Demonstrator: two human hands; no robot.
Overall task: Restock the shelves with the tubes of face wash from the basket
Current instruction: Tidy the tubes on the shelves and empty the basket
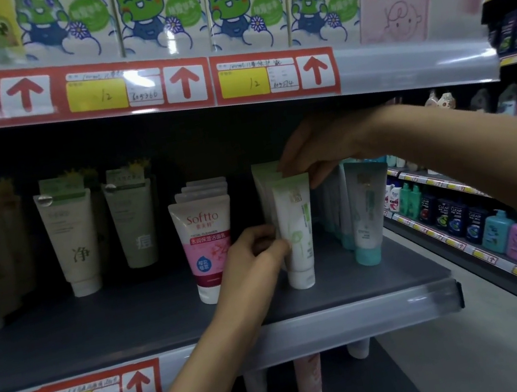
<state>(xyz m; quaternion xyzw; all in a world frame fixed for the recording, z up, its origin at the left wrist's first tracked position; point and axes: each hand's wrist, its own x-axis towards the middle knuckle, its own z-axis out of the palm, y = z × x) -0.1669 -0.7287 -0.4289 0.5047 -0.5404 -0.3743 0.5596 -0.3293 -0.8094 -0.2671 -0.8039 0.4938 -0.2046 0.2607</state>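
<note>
A white tube of face wash with green print [298,233] stands cap-down on the dark middle shelf [133,314], with another like it right behind. My right hand [317,149] pinches the flat top seam of the front tube. My left hand [253,257] grips its lower left side with thumb and fingers. To its left stands a row of pink Softto tubes [205,245]. Teal-capped tubes [366,212] stand to its right. The basket is out of view.
Beige and green tubes [71,239] stand further left on the same shelf. Frog-print boxes [160,11] fill the shelf above. More tubes [308,381] stand on the shelf below. An aisle shelf with shampoo bottles [478,222] runs off to the right.
</note>
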